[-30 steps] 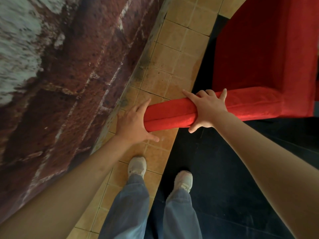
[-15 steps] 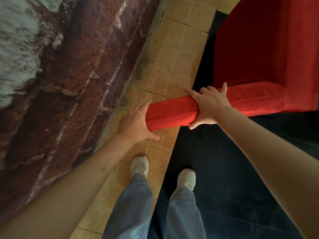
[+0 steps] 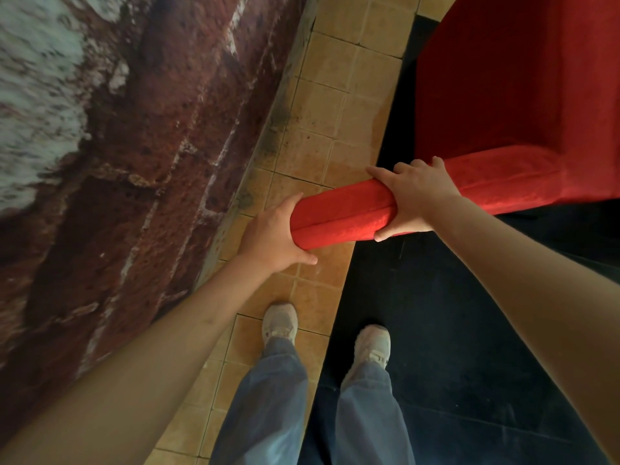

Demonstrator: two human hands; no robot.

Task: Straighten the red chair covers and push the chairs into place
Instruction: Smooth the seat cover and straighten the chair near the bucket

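Note:
A chair in a red velvet cover [image 3: 523, 105] fills the upper right, seen from above and behind. Its padded top rail [image 3: 339, 214] runs from the centre toward the right. My left hand [image 3: 271, 234] grips the rail's left end, thumb underneath and fingers on the far side. My right hand [image 3: 414, 196] clasps the rail a little further right, fingers over the top and thumb below. The chair's legs are hidden.
A rough red brick wall [image 3: 134, 146] with pale plaster patches runs close along the left. A strip of tan floor tiles [image 3: 325, 102] lies between wall and chair, with a dark floor [image 3: 453, 313] to the right. My feet in pale shoes [image 3: 280, 322] stand below the rail.
The chair rail and both hands have shifted slightly away from me and to the right. Both grips are unchanged.

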